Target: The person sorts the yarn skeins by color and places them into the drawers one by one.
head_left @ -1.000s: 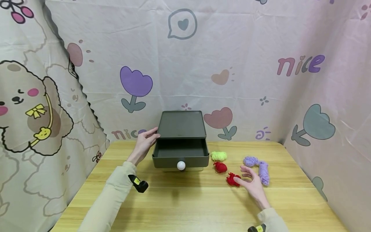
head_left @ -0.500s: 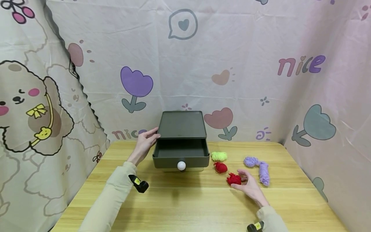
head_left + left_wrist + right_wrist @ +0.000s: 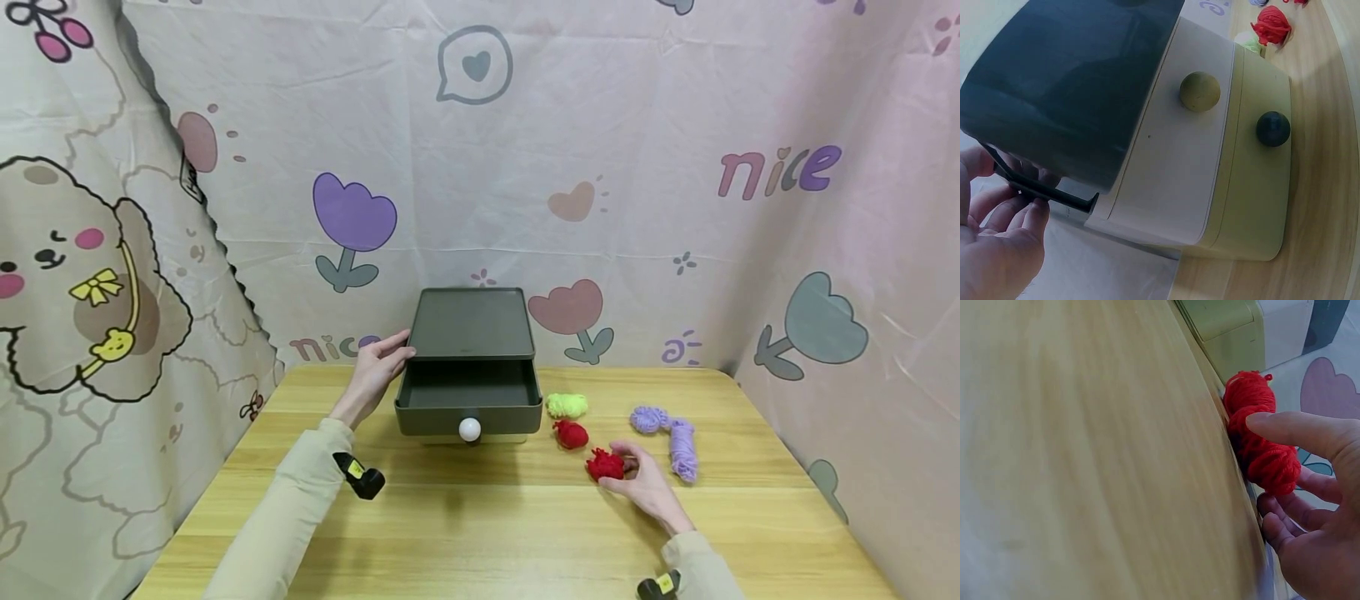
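Note:
A small drawer unit stands at the middle back, its dark top drawer pulled out. My left hand holds the unit's upper left edge; in the left wrist view, the fingers curl at the dark rim. At the right, my right hand has its thumb and fingers around a red yarn bundle low over the table. The thumb lies across red yarn in the right wrist view, with the other fingers behind and below it.
Another red yarn bundle and a lime-green one lie right of the drawer unit. Two purple yarn bundles lie farther right. White and green drawers with round knobs sit below the dark one. A printed curtain hangs behind the table.
My right hand's fingers have come around the red yarn bundle, from hovering over its right side to gripping it. The left hand stays in place on the drawer unit.

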The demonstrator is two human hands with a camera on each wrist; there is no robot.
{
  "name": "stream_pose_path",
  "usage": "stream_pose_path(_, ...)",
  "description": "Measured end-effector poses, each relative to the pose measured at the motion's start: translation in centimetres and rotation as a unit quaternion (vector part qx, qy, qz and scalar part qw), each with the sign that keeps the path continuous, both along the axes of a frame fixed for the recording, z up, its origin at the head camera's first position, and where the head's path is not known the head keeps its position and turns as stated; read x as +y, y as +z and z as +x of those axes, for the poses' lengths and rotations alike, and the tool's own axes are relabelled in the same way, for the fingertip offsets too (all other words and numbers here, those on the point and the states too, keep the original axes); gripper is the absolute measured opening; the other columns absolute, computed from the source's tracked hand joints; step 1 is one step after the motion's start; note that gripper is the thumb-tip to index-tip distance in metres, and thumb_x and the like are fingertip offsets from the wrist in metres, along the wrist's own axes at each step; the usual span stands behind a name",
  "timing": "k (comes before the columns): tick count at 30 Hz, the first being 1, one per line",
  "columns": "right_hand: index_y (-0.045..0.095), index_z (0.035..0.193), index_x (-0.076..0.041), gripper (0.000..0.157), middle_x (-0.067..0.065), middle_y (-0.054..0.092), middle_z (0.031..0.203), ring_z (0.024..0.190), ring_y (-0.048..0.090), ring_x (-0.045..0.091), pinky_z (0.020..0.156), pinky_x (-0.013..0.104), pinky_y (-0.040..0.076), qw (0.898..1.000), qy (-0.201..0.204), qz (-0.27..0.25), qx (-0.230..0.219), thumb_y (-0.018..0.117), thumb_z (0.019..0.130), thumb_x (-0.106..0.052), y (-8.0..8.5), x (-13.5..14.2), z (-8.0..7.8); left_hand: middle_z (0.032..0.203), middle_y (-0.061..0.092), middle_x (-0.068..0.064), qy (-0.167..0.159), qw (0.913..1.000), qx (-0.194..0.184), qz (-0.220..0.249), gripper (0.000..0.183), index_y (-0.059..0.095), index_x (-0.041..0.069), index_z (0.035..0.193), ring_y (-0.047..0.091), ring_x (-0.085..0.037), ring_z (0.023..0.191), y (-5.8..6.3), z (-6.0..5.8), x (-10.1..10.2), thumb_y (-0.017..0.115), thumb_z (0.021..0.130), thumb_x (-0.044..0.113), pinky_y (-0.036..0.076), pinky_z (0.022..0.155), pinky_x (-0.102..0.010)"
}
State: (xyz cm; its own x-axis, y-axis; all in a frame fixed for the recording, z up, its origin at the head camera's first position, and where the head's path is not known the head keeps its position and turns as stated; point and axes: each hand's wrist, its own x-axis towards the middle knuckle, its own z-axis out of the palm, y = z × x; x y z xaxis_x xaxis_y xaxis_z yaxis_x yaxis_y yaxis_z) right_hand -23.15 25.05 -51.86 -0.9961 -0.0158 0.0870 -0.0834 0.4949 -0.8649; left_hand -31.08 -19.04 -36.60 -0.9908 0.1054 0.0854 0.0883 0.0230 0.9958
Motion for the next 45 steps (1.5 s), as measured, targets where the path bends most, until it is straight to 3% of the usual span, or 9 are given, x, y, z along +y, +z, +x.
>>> stream_pose_path(4,0.056,0.13,0.01,0.062,0.025,0.066,0.119,0.093,0.061,0.018,0.075,0.021,0.051,1.0,0.005,0.005,0.002,0.083,0.076,-0.001,0.0,0.0,0.0,0.166,0.028,-0.012,-0.003,1.0,0.0,0.006,0.055,0.034,0.002,0.155,0.036,-0.025,0.147,0.0,0.0,0.1,0.052,0.103,0.007,0.029,0.123,-0.04)
stream_pose_path(14,0.062,0.122,0.01,0.051,0.022,0.069,0.109,0.088,0.063,0.015,0.074,0.018,0.052,1.0,-0.005,0.002,-0.01,0.08,0.076,0.001,0.1,0.0,-0.1,0.166,0.029,-0.011,0.001,1.0,-0.001,0.001,0.055,0.035,0.003,0.155,0.038,-0.024,0.145,0.0,0.0,0.1,0.053,0.103,0.009,0.03,0.123,-0.039)
stream_pose_path(18,0.063,0.12,0.009,0.048,0.021,0.07,0.108,0.088,0.062,0.014,0.074,0.017,0.052,1.0,-0.018,0.003,-0.018,0.08,0.076,0.001,0.1,0.0,-0.1,0.165,0.03,-0.011,0.0,1.0,0.001,-0.004,0.055,0.036,0.003,0.155,0.052,-0.008,0.132,0.0,0.0,0.0,0.053,0.103,0.01,0.033,0.121,-0.036)
stream_pose_path(21,0.063,0.121,0.009,0.048,0.02,0.07,0.108,0.088,0.062,0.012,0.074,0.017,0.052,0.999,-0.025,0.002,-0.022,0.08,0.076,0.0,0.2,-0.1,-0.1,0.165,0.031,-0.012,0.001,1.0,0.002,-0.008,0.055,0.037,0.003,0.155,0.056,0.007,0.116,0.0,0.0,-0.1,0.054,0.103,0.011,0.04,0.116,-0.025)
stream_pose_path(24,0.063,0.122,0.009,0.05,0.022,0.07,0.11,0.089,0.063,0.012,0.076,0.016,0.052,0.999,-0.031,-0.008,-0.027,0.08,0.076,-0.001,0.5,0.0,0.0,0.164,0.031,-0.012,0.002,1.0,0.003,-0.008,0.055,0.037,0.003,0.154,0.056,0.01,0.111,0.0,-0.1,-0.1,0.055,0.103,0.011,0.044,0.108,-0.016)
stream_pose_path(26,0.062,0.123,0.01,0.05,0.024,0.069,0.113,0.09,0.063,0.013,0.078,0.016,0.052,0.999,-0.031,-0.017,-0.029,0.08,0.077,-0.001,0.7,0.0,0.1,0.164,0.032,-0.012,0.002,1.0,0.004,-0.009,0.055,0.037,0.003,0.154,0.057,0.009,0.113,0.0,-0.1,-0.1,0.055,0.102,0.011,0.044,0.107,-0.015)
stream_pose_path(31,0.062,0.124,0.01,0.05,0.026,0.068,0.118,0.094,0.065,0.014,0.081,0.016,0.052,0.999,-0.023,-0.036,-0.033,0.079,0.079,-0.003,1.3,0.2,0.2,0.165,0.031,-0.01,0.0,0.9999,0.004,-0.012,0.055,0.037,0.003,0.155,0.051,-0.008,0.133,0.0,0.0,-0.1,0.054,0.103,0.011,0.038,0.117,-0.028)
stream_pose_path(38,0.06,0.127,0.011,0.05,0.025,0.07,0.118,0.093,0.066,0.007,0.082,0.016,0.054,0.997,0.008,-0.064,-0.032,0.078,0.083,-0.005,3.8,0.3,0.3,0.164,0.032,-0.011,0.003,0.9999,0.003,-0.014,0.055,0.037,0.003,0.154,0.052,-0.005,0.13,0.0,0.0,0.0,0.054,0.103,0.011,0.046,0.1,-0.009)
stream_pose_path(45,0.06,0.126,0.011,0.051,0.023,0.071,0.117,0.088,0.066,-0.001,0.081,0.015,0.055,0.997,0.041,-0.06,-0.012,0.079,0.084,-0.008,7.6,0.5,-0.1,0.164,0.032,-0.014,0.001,0.9999,0.007,-0.016,0.055,0.038,0.002,0.154,0.052,-0.009,0.132,0.0,-0.1,-0.1,0.054,0.103,0.011,0.045,0.103,-0.011)
